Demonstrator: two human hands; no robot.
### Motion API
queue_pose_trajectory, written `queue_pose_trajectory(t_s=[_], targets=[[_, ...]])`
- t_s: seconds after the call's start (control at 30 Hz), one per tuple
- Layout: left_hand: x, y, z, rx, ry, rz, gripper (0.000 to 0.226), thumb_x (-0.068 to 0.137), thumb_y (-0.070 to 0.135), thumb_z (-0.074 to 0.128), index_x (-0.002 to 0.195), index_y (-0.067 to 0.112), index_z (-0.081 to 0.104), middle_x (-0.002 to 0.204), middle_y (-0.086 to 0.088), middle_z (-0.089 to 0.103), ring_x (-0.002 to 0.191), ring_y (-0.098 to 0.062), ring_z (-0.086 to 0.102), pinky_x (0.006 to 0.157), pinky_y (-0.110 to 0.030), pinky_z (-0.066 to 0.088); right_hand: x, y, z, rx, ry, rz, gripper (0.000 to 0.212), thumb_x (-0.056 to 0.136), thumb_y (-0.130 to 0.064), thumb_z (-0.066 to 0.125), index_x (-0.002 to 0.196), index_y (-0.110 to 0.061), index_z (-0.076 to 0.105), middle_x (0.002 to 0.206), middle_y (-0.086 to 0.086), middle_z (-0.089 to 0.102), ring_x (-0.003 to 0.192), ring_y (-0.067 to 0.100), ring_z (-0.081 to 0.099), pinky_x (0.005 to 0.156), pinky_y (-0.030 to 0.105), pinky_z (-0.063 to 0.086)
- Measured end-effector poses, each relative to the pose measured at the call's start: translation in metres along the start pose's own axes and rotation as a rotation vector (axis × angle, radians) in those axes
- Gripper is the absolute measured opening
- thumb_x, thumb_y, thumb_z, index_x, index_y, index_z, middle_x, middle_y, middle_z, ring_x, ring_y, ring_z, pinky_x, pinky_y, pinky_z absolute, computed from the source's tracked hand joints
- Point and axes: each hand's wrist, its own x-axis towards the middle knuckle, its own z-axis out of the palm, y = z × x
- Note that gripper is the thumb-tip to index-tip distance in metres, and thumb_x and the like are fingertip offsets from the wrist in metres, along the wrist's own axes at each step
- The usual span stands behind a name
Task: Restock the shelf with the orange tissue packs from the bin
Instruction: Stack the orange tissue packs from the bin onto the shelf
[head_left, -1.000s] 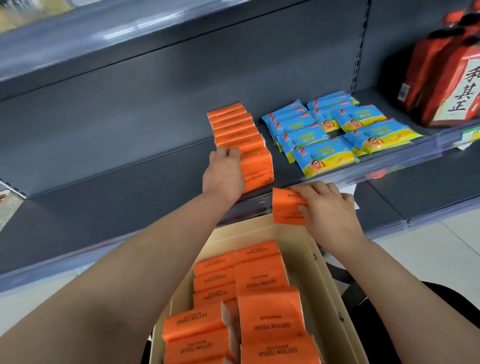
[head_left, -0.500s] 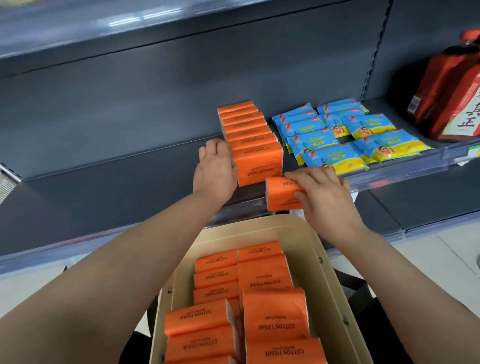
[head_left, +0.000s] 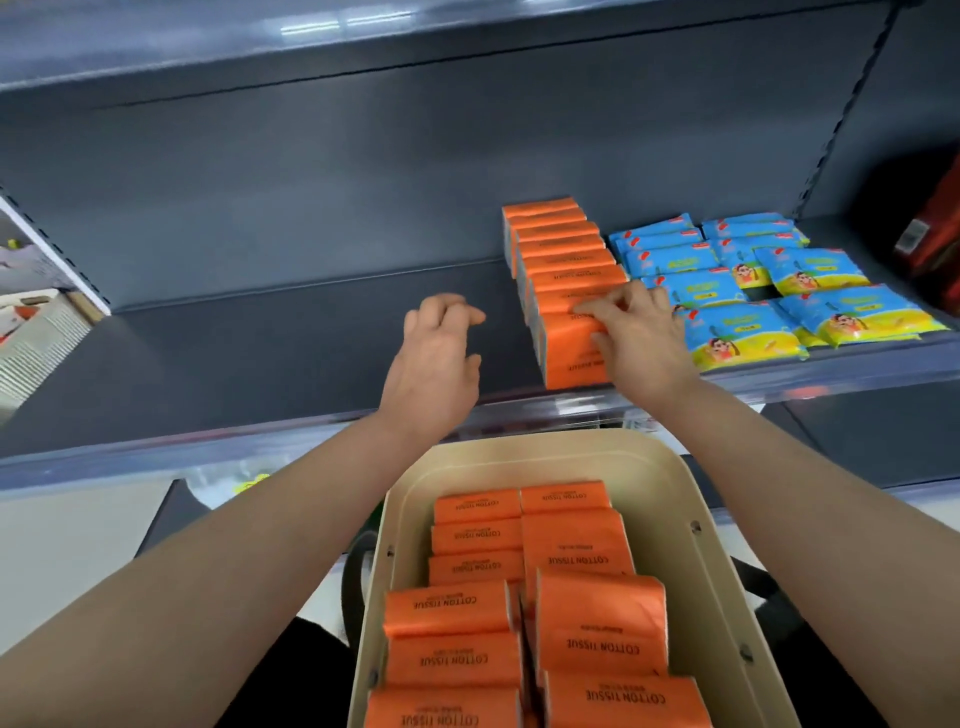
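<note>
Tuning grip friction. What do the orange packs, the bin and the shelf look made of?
The orange tissue packs: thin plastic film, semi-gloss; creased corners, soft sheen, printed text. The bin: probably moulded plastic, beige, matte; rounded corners and smooth walls, though coated board can't be excluded. The shelf: likely painted sheet metal, dark grey, matte; flat deck, slotted upright at the back.

On the shelf a row of tissue packs runs from near the back wall to the front edge, one pack behind another. The right hand grips the front pack of that row; the left hand hovers over the shelf just left of it, holding nothing. Snack packets lie in rows right of the tissue row, with a package farther right. Below and before the shelf sits the bin, holding spare packs in two columns.
</note>
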Motion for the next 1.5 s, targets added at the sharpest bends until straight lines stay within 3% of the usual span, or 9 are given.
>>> queue_pose_trajectory(t_s=[0.37, 0.53, 0.67, 0.77, 0.93, 1.07, 1.23, 1.37, 1.5], targets=[[-0.024, -0.014, 0.013, -0.019, -0.073, 0.026, 0.041, 0.091, 0.007, 0.054, 0.131, 0.016, 0.047, 0.139, 0.002, 0.037, 0.125, -0.017, 0.036, 0.079, -0.021, 0.043, -0.007, -0.014, 0.005, -0.079, 0.054, -0.049, 0.048, 0.091, -0.010, 0.056, 0.136, -0.025, 0.049, 0.134, 0.010, 0.044, 0.122, 0.032, 0.037, 0.097, 0.051, 0.032], [-0.037, -0.018, 0.010, -0.026, -0.121, 0.033, 0.039, 0.092, 0.007, 0.052, 0.129, 0.017, 0.049, 0.135, 0.002, 0.043, 0.124, -0.016, 0.038, 0.089, -0.030, 0.048, -0.030, -0.023, 0.002, -0.067, 0.161, -0.184, 0.043, 0.079, -0.003, 0.068, 0.119, -0.017, 0.062, 0.115, 0.010, 0.058, 0.104, 0.035, 0.051, 0.077, 0.045, 0.042], [-0.057, -0.023, 0.011, -0.007, -0.192, 0.015, 0.033, 0.092, 0.009, 0.052, 0.124, 0.018, 0.053, 0.133, 0.001, 0.047, 0.121, -0.017, 0.042, 0.088, -0.026, 0.045, -0.065, -0.028, 0.009, -0.002, -0.112, -0.239, 0.030, 0.082, -0.009, 0.067, 0.110, -0.018, 0.066, 0.111, 0.004, 0.062, 0.107, 0.030, 0.053, 0.082, 0.041, 0.043], [-0.076, -0.022, 0.016, -0.030, -0.250, -0.008, 0.033, 0.092, 0.010, 0.053, 0.124, 0.020, 0.053, 0.133, 0.001, 0.046, 0.124, -0.016, 0.042, 0.095, -0.025, 0.042, -0.092, -0.025, 0.021, -0.089, -0.391, -0.202, 0.029, 0.089, -0.026, 0.061, 0.118, -0.029, 0.060, 0.124, -0.005, 0.056, 0.120, 0.018, 0.048, 0.096, 0.036, 0.040], [-0.095, -0.014, 0.018, -0.089, -0.263, -0.028, 0.030, 0.092, 0.011, 0.055, 0.121, 0.021, 0.055, 0.135, 0.003, 0.044, 0.125, -0.013, 0.043, 0.096, -0.021, 0.037, -0.117, -0.019, 0.035, -0.109, -0.657, -0.040, 0.041, 0.093, -0.036, 0.053, 0.133, -0.031, 0.049, 0.134, -0.002, 0.052, 0.124, 0.019, 0.044, 0.103, 0.041, 0.037], [-0.104, -0.011, 0.017, -0.103, -0.265, -0.037, 0.029, 0.092, 0.010, 0.055, 0.120, 0.021, 0.056, 0.135, 0.003, 0.045, 0.124, -0.012, 0.044, 0.096, -0.020, 0.037, -0.123, -0.016, 0.041, -0.153, -0.749, -0.015, 0.045, 0.094, -0.041, 0.051, 0.136, -0.028, 0.047, 0.134, 0.001, 0.051, 0.124, 0.023, 0.043, 0.101, 0.043, 0.037], [-0.109, -0.011, 0.016, -0.078, -0.263, -0.047, 0.029, 0.093, 0.012, 0.054, 0.119, 0.022, 0.058, 0.135, 0.003, 0.046, 0.125, -0.013, 0.044, 0.101, -0.025, 0.039, -0.124, -0.018, 0.043, -0.092, -0.737, -0.014, 0.032, 0.093, -0.040, 0.052, 0.122, -0.027, 0.056, 0.124, -0.002, 0.056, 0.113, 0.019, 0.049, 0.093, 0.038, 0.042], [-0.112, -0.013, 0.019, -0.016, -0.315, -0.021, 0.028, 0.092, 0.013, 0.054, 0.118, 0.025, 0.059, 0.131, 0.004, 0.050, 0.124, -0.014, 0.045, 0.103, -0.034, 0.041, -0.124, -0.020, 0.039, 0.058, -0.748, 0.028, 0.013, 0.093, -0.039, 0.053, 0.103, -0.031, 0.050, 0.107, -0.003, 0.060, 0.092, 0.015, 0.054, 0.078, 0.031, 0.044], [-0.118, -0.014, 0.024, 0.052, -0.421, 0.027, 0.028, 0.093, 0.016, 0.053, 0.119, 0.025, 0.058, 0.125, 0.005, 0.054, 0.118, -0.015, 0.047, 0.098, -0.027, 0.040, -0.130, -0.019, 0.031, 0.132, -0.763, 0.024, 0.022, 0.091, -0.036, 0.059, 0.109, -0.032, 0.047, 0.113, -0.003, 0.060, 0.103, 0.018, 0.057, 0.089, 0.035, 0.047]])
